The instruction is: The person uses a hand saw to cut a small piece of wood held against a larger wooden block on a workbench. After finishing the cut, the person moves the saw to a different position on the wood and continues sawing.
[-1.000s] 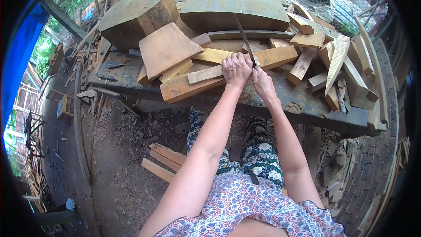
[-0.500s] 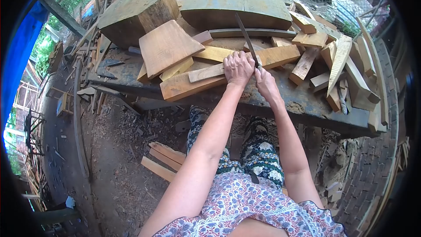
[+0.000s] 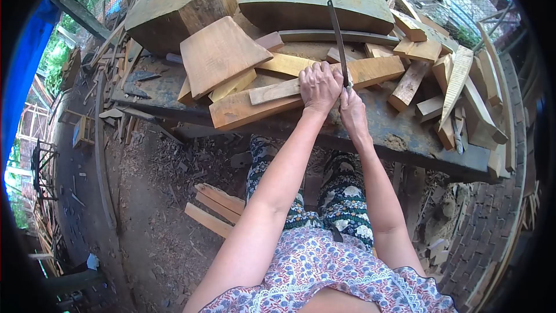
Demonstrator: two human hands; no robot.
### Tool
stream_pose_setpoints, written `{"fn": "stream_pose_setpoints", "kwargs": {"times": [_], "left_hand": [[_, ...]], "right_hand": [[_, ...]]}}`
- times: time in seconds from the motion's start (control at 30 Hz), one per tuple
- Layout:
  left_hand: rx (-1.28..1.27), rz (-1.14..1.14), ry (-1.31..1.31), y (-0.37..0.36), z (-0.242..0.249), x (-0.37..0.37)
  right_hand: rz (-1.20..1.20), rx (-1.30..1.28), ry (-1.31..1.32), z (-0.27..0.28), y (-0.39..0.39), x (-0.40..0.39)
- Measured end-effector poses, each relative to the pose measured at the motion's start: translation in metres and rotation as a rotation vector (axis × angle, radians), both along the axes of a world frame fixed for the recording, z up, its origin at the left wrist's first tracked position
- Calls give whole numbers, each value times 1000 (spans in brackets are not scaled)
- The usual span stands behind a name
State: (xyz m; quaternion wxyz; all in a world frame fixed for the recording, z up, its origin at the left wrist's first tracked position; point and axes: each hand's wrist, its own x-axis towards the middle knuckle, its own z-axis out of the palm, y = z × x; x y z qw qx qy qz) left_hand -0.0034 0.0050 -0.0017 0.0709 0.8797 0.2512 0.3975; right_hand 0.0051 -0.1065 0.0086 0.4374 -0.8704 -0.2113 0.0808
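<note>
My left hand (image 3: 320, 86) is closed over a narrow wood strip (image 3: 274, 91), pressing it down on a thick wooden beam (image 3: 243, 111). The beam lies slantwise across the workbench (image 3: 399, 130). Just right of it, my right hand (image 3: 354, 115) is wrapped round the handle of a hand saw, which the fingers mostly hide. The dark saw blade (image 3: 339, 37) points away from me, close beside my left hand's knuckles. Where its teeth meet the strip is hard to make out.
A trapezoid board (image 3: 221, 57) leans on small blocks at the left. Behind stand a large log block (image 3: 174, 14) and a wide curved block (image 3: 315, 6). Wood offcuts (image 3: 417, 49) crowd the bench's right side. Several planks (image 3: 214, 211) lie on the chip-strewn ground.
The saw blade has shifted a little and stands more upright in view, with its tip lower and further right. Both hands keep their grip; the whole view has shifted slightly.
</note>
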Motion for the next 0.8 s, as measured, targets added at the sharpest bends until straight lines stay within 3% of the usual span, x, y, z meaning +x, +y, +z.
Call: {"fn": "stream_pose_setpoints", "kwargs": {"times": [0.37,0.57,0.8], "left_hand": [[1,-9,-23,-1,1,-1],[-4,10,18,-2,0,-1],[-19,16,60,-3,1,-1]], "right_hand": [[108,-110,78,17,-6,12],[49,-229,-35,11,-4,8],[157,-167,-38,19,-10,15]]}}
